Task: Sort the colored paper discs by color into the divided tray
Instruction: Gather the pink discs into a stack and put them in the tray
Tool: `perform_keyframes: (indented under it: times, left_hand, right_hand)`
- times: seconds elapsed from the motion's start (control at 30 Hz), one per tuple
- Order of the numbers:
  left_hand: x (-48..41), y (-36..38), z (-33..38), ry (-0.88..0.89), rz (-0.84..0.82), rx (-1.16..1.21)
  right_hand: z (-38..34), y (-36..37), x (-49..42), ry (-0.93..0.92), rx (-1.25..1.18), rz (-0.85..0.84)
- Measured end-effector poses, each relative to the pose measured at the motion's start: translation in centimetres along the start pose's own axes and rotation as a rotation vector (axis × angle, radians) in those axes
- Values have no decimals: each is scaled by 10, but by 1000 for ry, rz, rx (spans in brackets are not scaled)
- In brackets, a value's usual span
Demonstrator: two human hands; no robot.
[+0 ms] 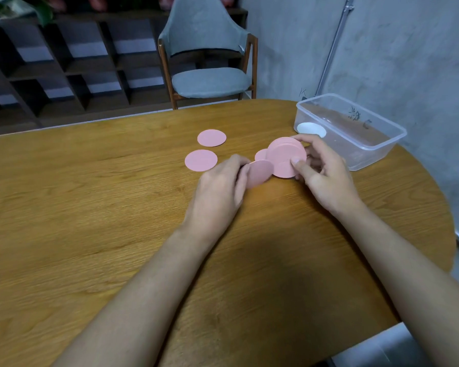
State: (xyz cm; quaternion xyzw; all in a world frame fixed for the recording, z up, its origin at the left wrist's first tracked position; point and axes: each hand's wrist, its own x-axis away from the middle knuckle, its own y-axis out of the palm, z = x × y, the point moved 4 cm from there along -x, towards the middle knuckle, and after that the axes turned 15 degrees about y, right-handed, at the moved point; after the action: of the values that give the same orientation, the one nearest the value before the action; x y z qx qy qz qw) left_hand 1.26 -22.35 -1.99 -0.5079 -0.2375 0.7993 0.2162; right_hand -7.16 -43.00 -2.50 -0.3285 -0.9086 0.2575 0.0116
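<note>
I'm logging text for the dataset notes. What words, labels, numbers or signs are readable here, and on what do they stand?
Nothing here can be quoted.
Clear plastic container: dark handwritten marks on its far wall, too blurred to read.
Grey wall: faint scribble just above the table edge, unreadable.
Pink discs: no print visible.

Right hand [321, 168] grips stack of pink discs [286, 157] at frame centre; left hand [220, 181] pinches single pink disc [260, 176] beside it. Two loose pink discs [211, 138] lie flat on table [90, 207] further left. Clear plastic container [355, 128] at upper right holds white disc [311, 129].
</note>
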Motion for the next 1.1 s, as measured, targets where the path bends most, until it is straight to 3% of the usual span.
perform_keyframes:
  times: [0.27, 0.67, 0.9, 1.1]
  left_hand:
    - [-1, 2, -9, -212, 79, 262]
    - [-1, 7, -19, -319, 55, 256]
    - [-3, 10, -22, -322, 51, 238]
    - [-3, 17, -18, -200, -52, 71]
  right_hand:
    - [-2, 10, 4, -53, -42, -136]
    - [-10, 18, 14, -95, 114, -229]
    - [-17, 21, 20, -169, 323, -153]
    - [-8, 5, 8, -114, 240, 29]
